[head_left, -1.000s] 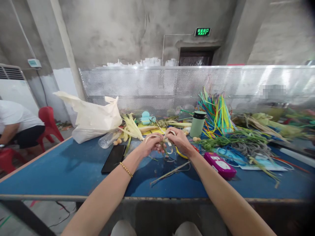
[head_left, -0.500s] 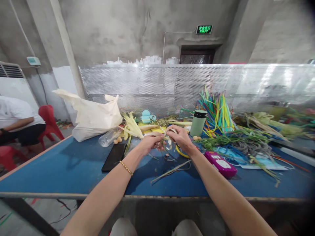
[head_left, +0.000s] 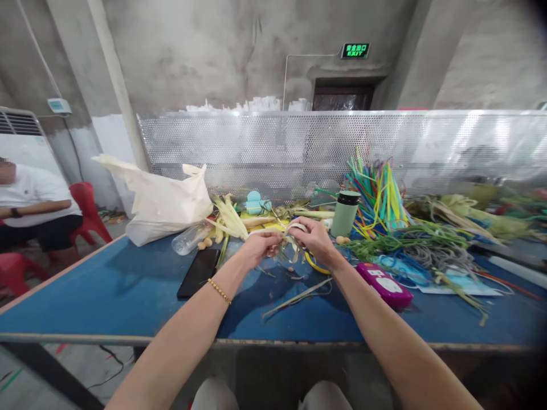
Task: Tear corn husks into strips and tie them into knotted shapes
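Here are both hands, close together just above the blue surface (head_left: 106,302): the left hand (head_left: 260,248) pinches a pale, fibrous strip (head_left: 296,226), and the right hand (head_left: 315,238) is clamped on the same material, a curl of it dangling in the gap between them. Whether it's all one piece, I can't tell! A beaded bracelet (head_left: 220,291) circles the left wrist. Right below, loose dry stalks (head_left: 294,299) lie across the surface, and a yellow curved handle (head_left: 315,264) peeks out beside the right hand.

Out to the left, there's a black smartphone (head_left: 198,274), a clear plastic bottle (head_left: 184,244) and a bulky cream plastic bag (head_left: 171,205). Over on the right, a magenta case (head_left: 384,285), a green tumbler (head_left: 343,215) with a black lid, and behind it a bright bundle of coloured strips (head_left: 382,196)! Farther off, a person in a white shirt (head_left: 40,196) sits by a red chair (head_left: 88,210).
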Tool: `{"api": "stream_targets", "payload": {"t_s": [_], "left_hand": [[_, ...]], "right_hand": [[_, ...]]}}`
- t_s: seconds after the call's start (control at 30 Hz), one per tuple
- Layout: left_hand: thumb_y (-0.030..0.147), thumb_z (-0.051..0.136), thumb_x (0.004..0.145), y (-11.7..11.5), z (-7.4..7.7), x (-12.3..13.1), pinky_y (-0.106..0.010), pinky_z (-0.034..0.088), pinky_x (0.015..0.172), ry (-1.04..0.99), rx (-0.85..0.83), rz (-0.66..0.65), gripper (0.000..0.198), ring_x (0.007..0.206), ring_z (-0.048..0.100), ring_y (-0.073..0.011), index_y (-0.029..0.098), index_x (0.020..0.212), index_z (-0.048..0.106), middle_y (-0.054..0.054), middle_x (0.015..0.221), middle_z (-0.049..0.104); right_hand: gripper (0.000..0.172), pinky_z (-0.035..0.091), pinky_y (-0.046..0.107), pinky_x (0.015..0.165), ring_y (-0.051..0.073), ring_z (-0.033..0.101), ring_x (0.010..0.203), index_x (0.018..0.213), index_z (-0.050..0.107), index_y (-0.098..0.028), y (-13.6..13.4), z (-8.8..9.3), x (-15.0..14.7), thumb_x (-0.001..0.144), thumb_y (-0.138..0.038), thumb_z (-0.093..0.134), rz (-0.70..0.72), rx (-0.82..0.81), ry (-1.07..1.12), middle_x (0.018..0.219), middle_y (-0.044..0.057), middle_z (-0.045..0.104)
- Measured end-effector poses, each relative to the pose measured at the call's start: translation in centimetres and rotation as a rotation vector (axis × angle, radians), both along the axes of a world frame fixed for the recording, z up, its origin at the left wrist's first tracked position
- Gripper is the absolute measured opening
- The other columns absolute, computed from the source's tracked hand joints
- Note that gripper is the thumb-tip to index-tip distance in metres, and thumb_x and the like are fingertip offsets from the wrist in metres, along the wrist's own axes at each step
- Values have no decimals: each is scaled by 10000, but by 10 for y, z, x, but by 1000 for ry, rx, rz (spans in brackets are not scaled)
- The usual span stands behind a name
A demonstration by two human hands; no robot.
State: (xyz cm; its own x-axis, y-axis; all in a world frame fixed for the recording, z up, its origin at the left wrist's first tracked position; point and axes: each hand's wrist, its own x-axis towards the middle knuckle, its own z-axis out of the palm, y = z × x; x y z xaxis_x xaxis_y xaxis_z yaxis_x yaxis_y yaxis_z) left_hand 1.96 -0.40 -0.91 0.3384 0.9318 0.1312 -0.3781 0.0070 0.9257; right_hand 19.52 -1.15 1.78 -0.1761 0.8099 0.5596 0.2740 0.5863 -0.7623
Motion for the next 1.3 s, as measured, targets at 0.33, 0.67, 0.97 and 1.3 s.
{"api": "stream_targets", "payload": {"t_s": [0.33, 0.67, 0.97, 1.3], "left_hand": [[219, 846, 595, 3, -1, 0, -225, 248, 463, 27, 41, 29, 233, 471, 437, -59, 98, 736, 706, -29, 639, 634], [294, 825, 625, 1, 1, -3, -228, 215, 441, 164, 135, -28, 255, 432, 400, -45, 101, 672, 665, -15, 597, 596], [226, 779, 637, -6, 4, -1, -228, 290, 468, 241, 121, -84, 180, 456, 425, -59, 118, 651, 635, 10, 534, 542], [358, 837, 600, -7, 3, 2, -244, 322, 504, 219, 182, -51, 319, 467, 441, -75, 134, 591, 610, 14, 489, 526]], "right_hand": [[235, 323, 239, 520, 105, 425, 553, 776, 678, -143, 7, -3, 2, 766, -375, 645, 30, 0, -163, 628, -11, 555], [259, 294, 234, 483, 99, 399, 507, 658, 574, -171, 3, 1, 0, 730, -399, 674, 73, -71, -185, 534, -43, 469], [284, 208, 239, 466, 78, 292, 474, 598, 499, -187, 9, -6, -1, 740, -404, 617, 72, -150, -156, 491, -61, 370], [350, 178, 245, 438, 69, 256, 424, 546, 442, -207, 3, -5, -7, 733, -421, 645, 55, -214, -16, 426, -74, 335]]}}
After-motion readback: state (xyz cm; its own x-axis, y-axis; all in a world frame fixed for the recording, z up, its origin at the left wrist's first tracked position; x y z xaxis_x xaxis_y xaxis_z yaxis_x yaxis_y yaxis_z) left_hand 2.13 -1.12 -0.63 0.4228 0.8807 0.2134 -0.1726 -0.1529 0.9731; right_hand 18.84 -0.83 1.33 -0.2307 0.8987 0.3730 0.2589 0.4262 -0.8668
